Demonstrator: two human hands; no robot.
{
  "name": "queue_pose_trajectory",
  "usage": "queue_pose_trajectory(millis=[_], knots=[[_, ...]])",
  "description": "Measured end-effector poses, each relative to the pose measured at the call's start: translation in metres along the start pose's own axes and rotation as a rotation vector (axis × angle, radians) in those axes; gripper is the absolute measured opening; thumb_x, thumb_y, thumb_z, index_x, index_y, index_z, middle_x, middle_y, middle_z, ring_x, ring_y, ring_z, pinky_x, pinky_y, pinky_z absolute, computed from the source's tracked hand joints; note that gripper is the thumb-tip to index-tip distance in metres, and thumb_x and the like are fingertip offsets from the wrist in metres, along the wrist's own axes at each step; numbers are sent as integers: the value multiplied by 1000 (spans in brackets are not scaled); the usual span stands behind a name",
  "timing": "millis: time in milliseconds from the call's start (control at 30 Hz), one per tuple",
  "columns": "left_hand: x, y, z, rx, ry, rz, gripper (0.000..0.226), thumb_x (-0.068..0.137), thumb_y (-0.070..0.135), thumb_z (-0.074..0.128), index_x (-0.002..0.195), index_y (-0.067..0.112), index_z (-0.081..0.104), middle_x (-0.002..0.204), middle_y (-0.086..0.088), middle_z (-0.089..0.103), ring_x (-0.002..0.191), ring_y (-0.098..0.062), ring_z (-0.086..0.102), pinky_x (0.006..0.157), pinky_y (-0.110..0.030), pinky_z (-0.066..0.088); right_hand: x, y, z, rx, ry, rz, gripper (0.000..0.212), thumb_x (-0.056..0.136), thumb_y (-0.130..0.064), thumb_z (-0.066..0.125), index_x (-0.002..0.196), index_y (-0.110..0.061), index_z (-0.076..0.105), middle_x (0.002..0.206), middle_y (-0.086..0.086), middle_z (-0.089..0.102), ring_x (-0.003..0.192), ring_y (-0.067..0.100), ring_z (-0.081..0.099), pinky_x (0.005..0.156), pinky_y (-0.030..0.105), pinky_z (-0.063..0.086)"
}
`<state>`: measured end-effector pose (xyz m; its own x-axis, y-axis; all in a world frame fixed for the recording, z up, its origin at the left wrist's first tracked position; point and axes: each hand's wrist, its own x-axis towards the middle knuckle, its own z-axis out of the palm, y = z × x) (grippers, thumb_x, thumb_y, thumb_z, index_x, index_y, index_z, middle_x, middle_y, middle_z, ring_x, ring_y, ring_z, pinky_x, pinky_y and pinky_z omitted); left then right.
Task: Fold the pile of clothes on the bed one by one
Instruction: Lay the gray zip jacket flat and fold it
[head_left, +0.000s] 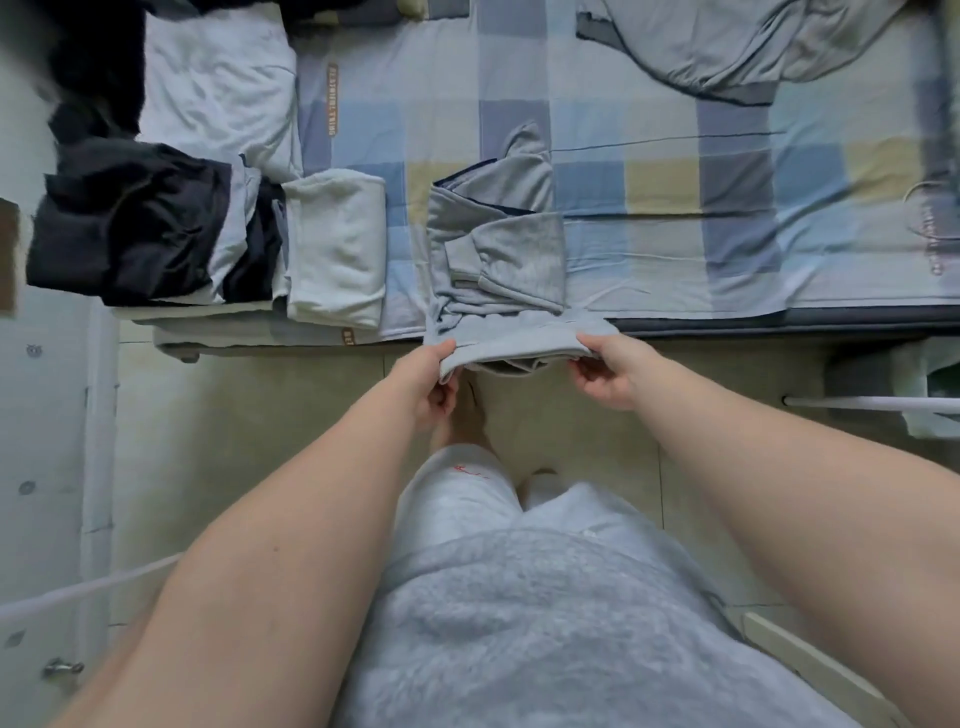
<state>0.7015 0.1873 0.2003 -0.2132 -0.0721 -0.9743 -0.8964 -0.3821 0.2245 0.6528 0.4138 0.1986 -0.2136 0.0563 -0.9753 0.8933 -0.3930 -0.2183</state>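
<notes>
A grey garment (498, 249) with a dark blue lining lies partly folded on the checked bed sheet (649, 171), its near end hanging over the bed's front edge. My left hand (431, 379) pinches the left corner of that near end. My right hand (605, 371) grips its right corner. Both hands hold the hem just off the bed's edge. A folded white garment (335, 244) lies to the left, beside a heap of dark and white clothes (140, 223). Another grey garment (753, 41) lies spread at the back right.
The bed's dark frame edge (779, 325) runs along the front. Tiled floor (260, 415) lies between me and the bed. A white rail (872, 401) and a pale bag (930, 384) stand at the right. A white cabinet door (41, 441) is at the left.
</notes>
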Motion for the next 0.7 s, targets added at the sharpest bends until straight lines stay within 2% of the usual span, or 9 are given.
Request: queue_pose_trajectory(millis=[100, 200, 367, 567, 700], knots=[[8, 59, 13, -94, -30, 10, 22, 100, 34, 59, 83, 21, 62, 57, 6, 58, 51, -7, 47, 52, -19, 35, 6, -49, 37, 37, -13, -35, 2, 99, -8, 59, 101, -7, 58, 88, 12, 62, 75, 19, 61, 42, 21, 53], [24, 127, 27, -165, -56, -18, 26, 101, 34, 54, 79, 22, 61, 54, 8, 57, 49, -6, 44, 47, -19, 35, 14, -94, 72, 57, -22, -52, 5, 100, -8, 55, 98, -9, 59, 86, 9, 64, 72, 16, 64, 60, 22, 52], [64, 228, 52, -132, -84, -19, 33, 101, 29, 47, 70, 22, 57, 52, 13, 57, 39, -2, 46, 47, -17, 35, 45, -161, 126, -14, 41, -66, 14, 97, -20, 57, 85, -19, 64, 62, -4, 70, 48, 6, 67, 48, 15, 48], [145, 304, 77, -118, -40, -38, 29, 98, 25, 49, 72, 22, 60, 54, 13, 61, 39, -1, 49, 45, -13, 37, 121, -229, 178, -75, 146, -101, 16, 96, -26, 55, 84, -21, 64, 57, -7, 67, 46, 5, 65, 49, 17, 49], [216, 341, 98, -171, -11, -9, 30, 99, 22, 46, 71, 21, 57, 47, 13, 58, 37, 1, 47, 44, -12, 36, 193, -264, 205, -91, 137, -138, 19, 98, -23, 50, 84, -20, 63, 53, -7, 66, 46, 4, 64, 47, 14, 48]])
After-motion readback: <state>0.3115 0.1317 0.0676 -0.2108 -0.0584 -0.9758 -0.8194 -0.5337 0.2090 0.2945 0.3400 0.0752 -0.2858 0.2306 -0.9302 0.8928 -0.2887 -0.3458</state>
